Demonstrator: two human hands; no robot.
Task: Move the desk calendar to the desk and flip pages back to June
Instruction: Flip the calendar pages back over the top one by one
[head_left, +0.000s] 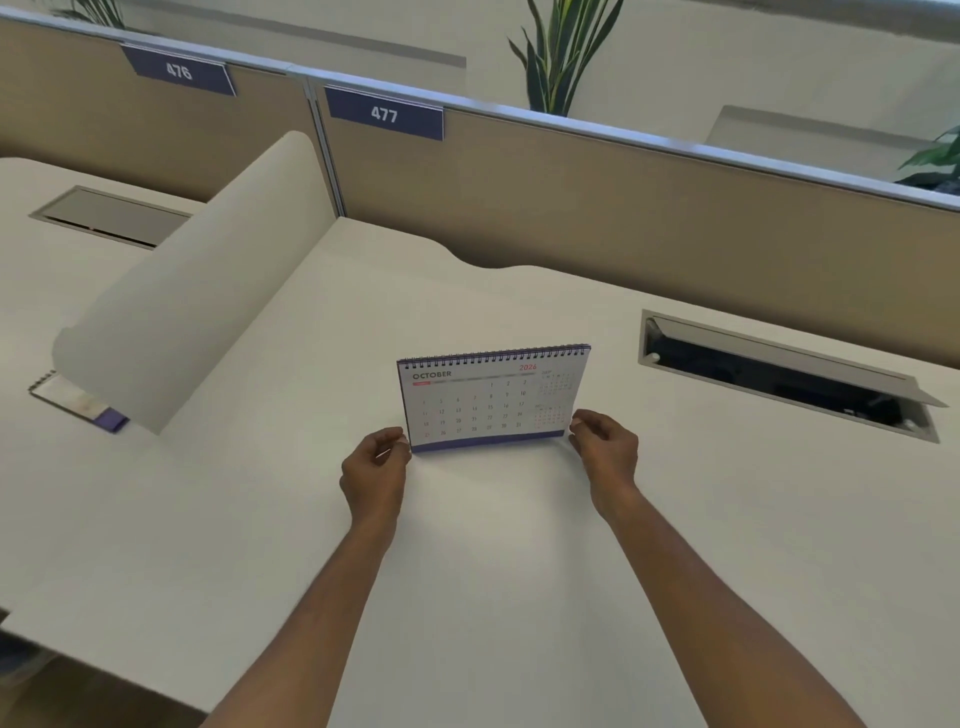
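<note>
Calendar (491, 400) stands upright at frame centre on desk (467, 571), October page facing camera, long axis left-right; left hand (375, 470) and right hand (605, 447) fingers pinch its bottom corners.

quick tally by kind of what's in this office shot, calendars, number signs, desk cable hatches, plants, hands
desk calendars: 2 (October one held upright on the desk, another lying behind the divider at left)
number signs: 2 (476, 477)
cable hatches: 2 (closed, open)
plants: 2 ()
hands: 2 (left hand, right hand)
total: 10
</note>
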